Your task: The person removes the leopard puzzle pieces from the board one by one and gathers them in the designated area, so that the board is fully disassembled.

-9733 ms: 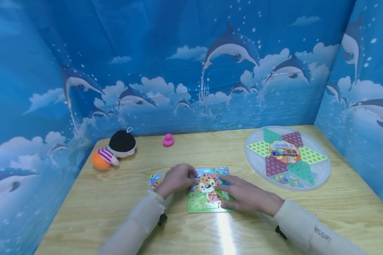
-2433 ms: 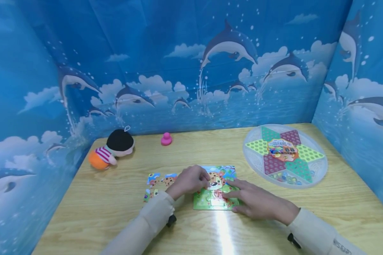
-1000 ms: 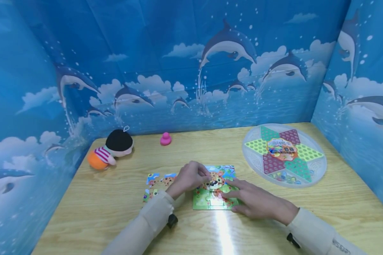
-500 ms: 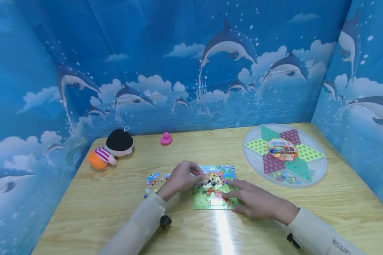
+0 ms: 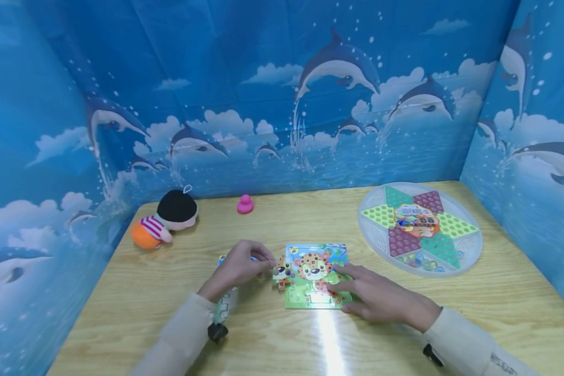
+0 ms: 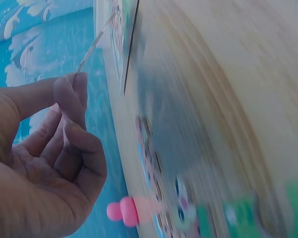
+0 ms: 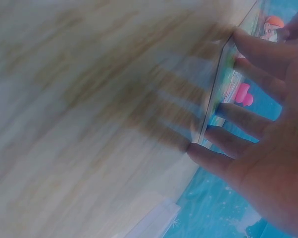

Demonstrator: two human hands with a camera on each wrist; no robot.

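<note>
In the head view, my left hand (image 5: pixel 239 265) pinches a jigsaw piece (image 5: pixel 281 272) printed with part of a spotted animal's face. The piece is held just left of the puzzle board (image 5: pixel 294 298), which carries a leopard cub picture on green grass. Seen edge-on in the left wrist view, the thin piece (image 6: pixel 93 45) sticks out from between thumb and finger. My right hand (image 5: pixel 380 295) rests with spread fingers on the board's right side; its fingertips touch the edge in the right wrist view. Several other puzzle pieces (image 5: pixel 223 308) lie left, partly hidden under my left hand and wrist.
A round board with a coloured star and glass marbles (image 5: pixel 420 230) stands at the right rear. At the back left lie a soft doll (image 5: pixel 166 219) and a small pink duck-like toy (image 5: pixel 245 204). Dolphin-printed cloth walls surround the wooden table.
My left hand has drawn back left from the board with the pinched piece, uncovering the board's upper-left corner. My right hand stays nearly still on the board.
</note>
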